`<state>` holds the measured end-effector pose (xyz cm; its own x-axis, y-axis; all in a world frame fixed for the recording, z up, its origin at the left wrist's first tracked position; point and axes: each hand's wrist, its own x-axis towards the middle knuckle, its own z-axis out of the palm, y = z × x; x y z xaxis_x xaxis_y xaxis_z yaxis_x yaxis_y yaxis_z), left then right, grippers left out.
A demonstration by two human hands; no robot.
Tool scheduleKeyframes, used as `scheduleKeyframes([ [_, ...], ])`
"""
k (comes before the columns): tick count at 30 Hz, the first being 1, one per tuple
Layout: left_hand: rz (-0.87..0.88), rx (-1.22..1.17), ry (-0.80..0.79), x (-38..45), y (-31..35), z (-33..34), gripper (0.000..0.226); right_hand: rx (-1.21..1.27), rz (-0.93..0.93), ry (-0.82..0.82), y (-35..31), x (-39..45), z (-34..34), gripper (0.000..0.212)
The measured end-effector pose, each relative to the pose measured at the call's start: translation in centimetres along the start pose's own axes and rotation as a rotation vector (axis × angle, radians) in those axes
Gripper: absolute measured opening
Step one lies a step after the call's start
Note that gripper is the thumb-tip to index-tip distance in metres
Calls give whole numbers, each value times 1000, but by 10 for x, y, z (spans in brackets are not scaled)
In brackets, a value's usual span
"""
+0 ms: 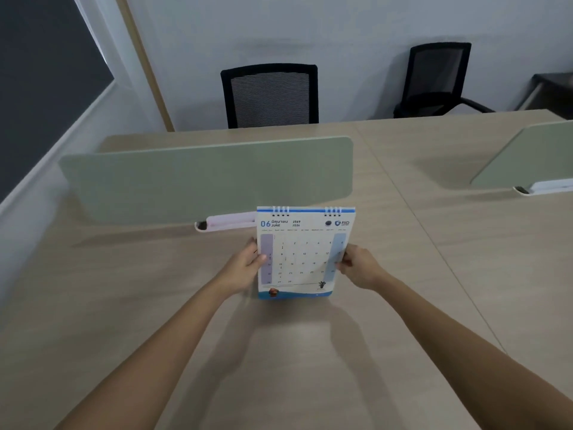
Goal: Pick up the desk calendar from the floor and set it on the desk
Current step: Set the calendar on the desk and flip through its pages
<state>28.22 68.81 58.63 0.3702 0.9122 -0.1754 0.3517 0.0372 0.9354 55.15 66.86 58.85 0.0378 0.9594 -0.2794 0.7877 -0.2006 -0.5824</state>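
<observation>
Hands grip a white spiral-bound paper desk calendar (302, 252) by its side edges, left hand (245, 268) and right hand (359, 266), upright above the pale woodgrain tabletop (279, 352).

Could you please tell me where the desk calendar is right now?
Mid-frame, the desk calendar stands upright on the desk, gripped by the left hand and right hand.

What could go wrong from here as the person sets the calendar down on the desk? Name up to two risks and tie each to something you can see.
1. The desk calendar stands upright, gripped at its side edges by the left hand and right hand. If its stand is not spread, it may tip once released.
2. The green divider and its pale clamp are close behind, so pushing it back could knock them.
</observation>
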Motion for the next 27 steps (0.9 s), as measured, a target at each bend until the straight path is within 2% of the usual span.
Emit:
scheduleKeyframes([
  [6,-36,27,-7,107,37,36,38,-27,6,37,38,73,-74,21],
  [11,-115,50,37,170,43,46,34,-39,-9,19,53,137,-102,22],
  [19,-208,96,90,214,23,36,36,-56,-75,-34,62,199,-97,23],
  [27,-200,99,95,211,15,38,36,20,-101,-39,75,200,-91,16],
])
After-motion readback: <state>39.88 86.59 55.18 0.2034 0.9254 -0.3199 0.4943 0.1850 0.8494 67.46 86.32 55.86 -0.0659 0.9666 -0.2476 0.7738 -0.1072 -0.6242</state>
